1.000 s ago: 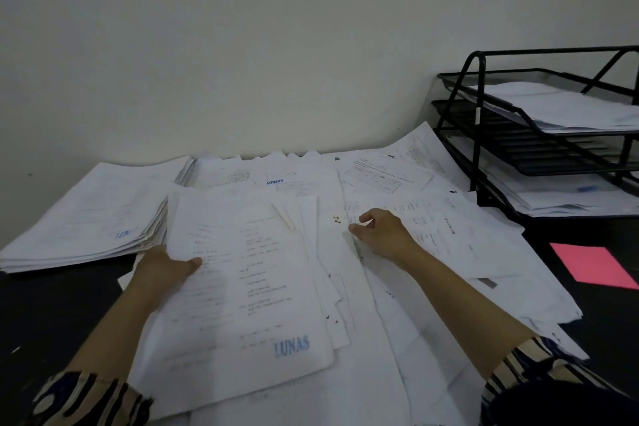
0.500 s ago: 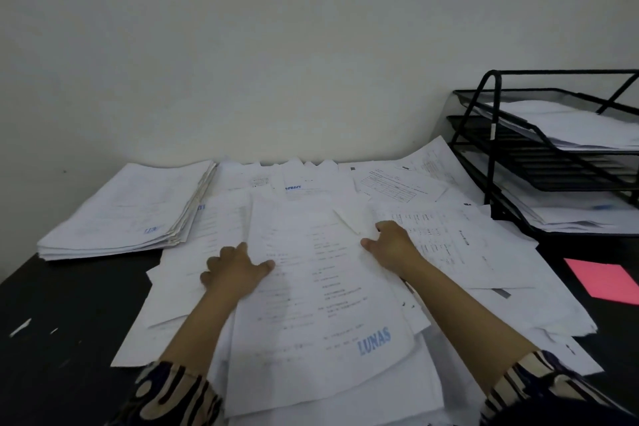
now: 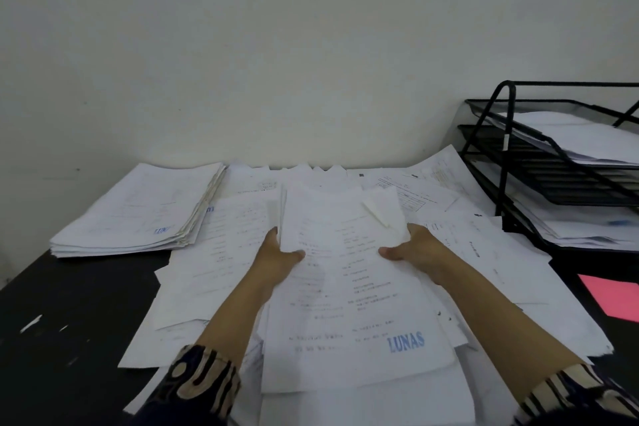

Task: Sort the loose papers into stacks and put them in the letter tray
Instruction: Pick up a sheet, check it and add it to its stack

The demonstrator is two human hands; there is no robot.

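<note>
While squaring sheaf, left hand (image 3: 276,258) and right hand (image 3: 420,249) grip white LUNAS-stamped paper bundle (image 3: 349,287) by side edges, above loose papers; black wire letter tray (image 3: 518,162) at 2 o'clock.

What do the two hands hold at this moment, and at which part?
Both hold the sheaf of papers stamped LUNAS: the left hand grips its left edge, the right hand its right edge, thumbs on top.
</note>
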